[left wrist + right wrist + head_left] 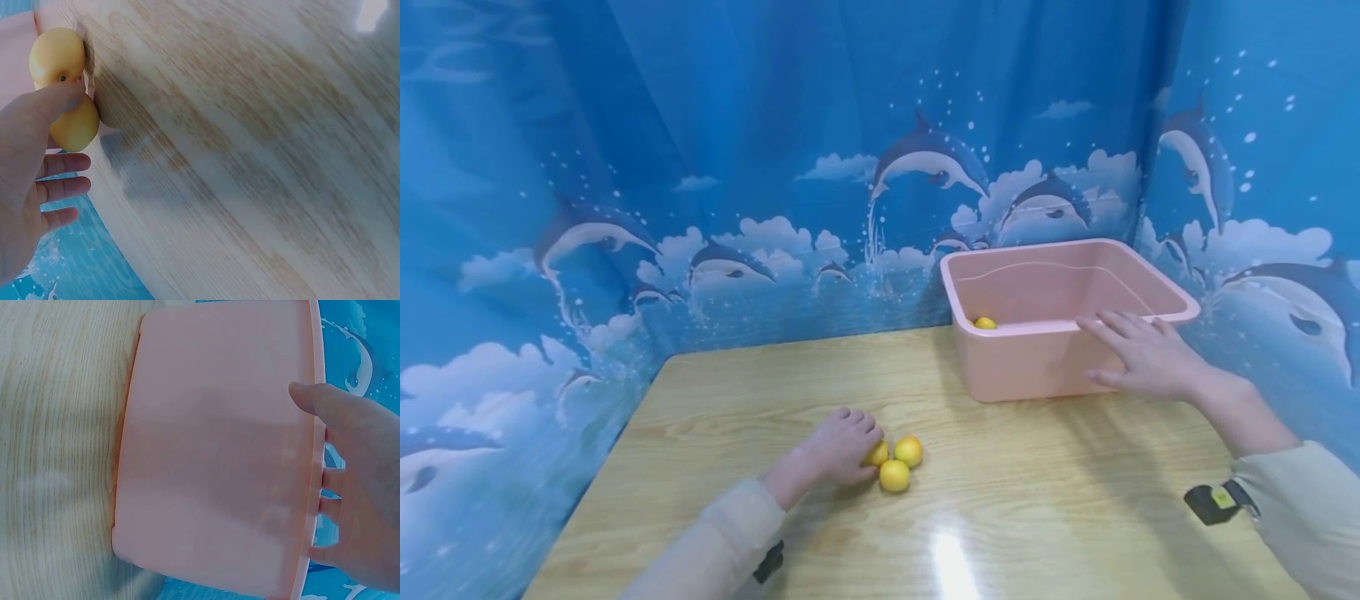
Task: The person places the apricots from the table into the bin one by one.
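Observation:
Three round yellow fruits, one with an orange blush, lie together on the wooden table. My left hand (842,446) is at the leftmost fruit (877,454), with thumb and forefinger pinching it. Touching or close beside it are the blushed fruit (909,451) and the nearer fruit (894,476). In the left wrist view the thumb lies across the held fruit (76,128), and a second fruit (56,56) shows a dark stalk dimple. My right hand (1150,354), fingers spread, is at the front rim of a pink plastic tub (1022,367); contact with the rim is unclear.
Inside the tub's left end, yellow fruit (985,322) shows partly above the rim. The tub stands at the back right of the table (760,392). A blue curtain (760,150) with dolphins hangs behind and along both sides.

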`<action>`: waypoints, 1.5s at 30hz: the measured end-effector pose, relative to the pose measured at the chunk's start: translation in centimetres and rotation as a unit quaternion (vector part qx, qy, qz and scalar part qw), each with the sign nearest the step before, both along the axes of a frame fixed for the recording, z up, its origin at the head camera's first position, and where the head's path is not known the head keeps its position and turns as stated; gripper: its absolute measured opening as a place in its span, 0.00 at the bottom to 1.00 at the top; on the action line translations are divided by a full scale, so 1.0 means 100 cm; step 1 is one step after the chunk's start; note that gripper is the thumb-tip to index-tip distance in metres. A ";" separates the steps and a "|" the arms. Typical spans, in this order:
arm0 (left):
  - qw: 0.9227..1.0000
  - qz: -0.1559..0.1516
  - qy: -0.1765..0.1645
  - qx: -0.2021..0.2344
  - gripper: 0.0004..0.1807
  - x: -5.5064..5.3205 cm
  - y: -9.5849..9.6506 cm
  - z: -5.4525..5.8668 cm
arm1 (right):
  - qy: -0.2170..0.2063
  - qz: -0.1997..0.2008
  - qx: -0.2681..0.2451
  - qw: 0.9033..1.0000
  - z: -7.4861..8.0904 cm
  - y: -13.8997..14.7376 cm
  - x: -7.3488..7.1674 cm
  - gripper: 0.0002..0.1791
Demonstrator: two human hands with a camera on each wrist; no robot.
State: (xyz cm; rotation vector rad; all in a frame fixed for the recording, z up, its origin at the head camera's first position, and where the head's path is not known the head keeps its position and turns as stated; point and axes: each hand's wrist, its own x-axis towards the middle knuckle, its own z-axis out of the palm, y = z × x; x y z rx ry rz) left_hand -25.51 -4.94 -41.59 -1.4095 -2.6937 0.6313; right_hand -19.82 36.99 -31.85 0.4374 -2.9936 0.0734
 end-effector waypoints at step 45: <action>0.989 0.010 -0.024 0.146 0.19 -0.018 0.015 0.057 | -0.003 0.003 0.005 1.000 0.001 0.000 0.001 0.42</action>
